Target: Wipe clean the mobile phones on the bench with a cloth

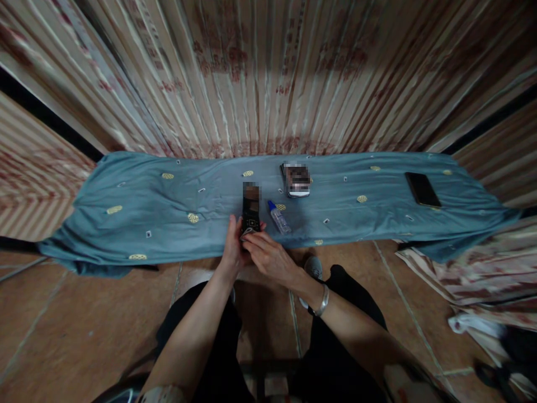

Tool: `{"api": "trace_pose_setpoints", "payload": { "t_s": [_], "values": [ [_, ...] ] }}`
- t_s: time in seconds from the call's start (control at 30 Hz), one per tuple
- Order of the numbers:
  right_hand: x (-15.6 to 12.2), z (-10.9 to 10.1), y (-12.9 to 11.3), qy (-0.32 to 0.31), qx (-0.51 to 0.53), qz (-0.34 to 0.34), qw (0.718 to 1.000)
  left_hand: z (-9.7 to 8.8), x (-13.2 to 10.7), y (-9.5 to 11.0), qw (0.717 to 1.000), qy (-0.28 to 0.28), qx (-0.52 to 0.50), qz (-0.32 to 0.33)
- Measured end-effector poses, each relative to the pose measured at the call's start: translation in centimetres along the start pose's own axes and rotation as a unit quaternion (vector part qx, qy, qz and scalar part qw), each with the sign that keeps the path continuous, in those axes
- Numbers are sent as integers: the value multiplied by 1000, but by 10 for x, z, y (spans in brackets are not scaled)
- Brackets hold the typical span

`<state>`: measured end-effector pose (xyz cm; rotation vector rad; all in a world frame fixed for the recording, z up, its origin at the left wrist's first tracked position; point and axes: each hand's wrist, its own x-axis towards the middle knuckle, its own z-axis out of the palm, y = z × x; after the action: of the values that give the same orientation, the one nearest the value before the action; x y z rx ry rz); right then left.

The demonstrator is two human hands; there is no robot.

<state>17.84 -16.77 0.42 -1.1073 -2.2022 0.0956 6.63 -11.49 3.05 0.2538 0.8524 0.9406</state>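
My left hand (233, 246) is wrapped round the near end of a dark, narrow phone-like device (250, 212) that stands tilted at the front edge of a blue-grey cloth (142, 207). My right hand (268, 257), with a metal bangle at the wrist, has its fingertips pinched on something small and pale at the bottom of that device. A small clear bottle with a blue cap (278, 217) lies on the cloth just right of my hands.
A small dark-and-white box (297, 180) lies further back on the cloth. A black phone (422, 189) rests flat at the far right. Striped curtains hang behind. Tiled floor lies below, with crumpled fabric (474, 280) at the right.
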Motion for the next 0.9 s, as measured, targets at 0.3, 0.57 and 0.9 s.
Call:
{"api": "trace_pose_setpoints", "payload": {
  "t_s": [0.3, 0.57, 0.9],
  "values": [
    [-3, -1, -1, 0, 6, -21, 1000, -3, 2, 4, 999, -1, 17, 46],
    [-6, -8, 4, 2, 11, -4, 1000, -7, 3, 10, 998, -19, 7, 53],
    [-5, -15, 8, 34, 18, 42, 998, -7, 3, 12, 997, -36, 13, 65]
  ]
}}
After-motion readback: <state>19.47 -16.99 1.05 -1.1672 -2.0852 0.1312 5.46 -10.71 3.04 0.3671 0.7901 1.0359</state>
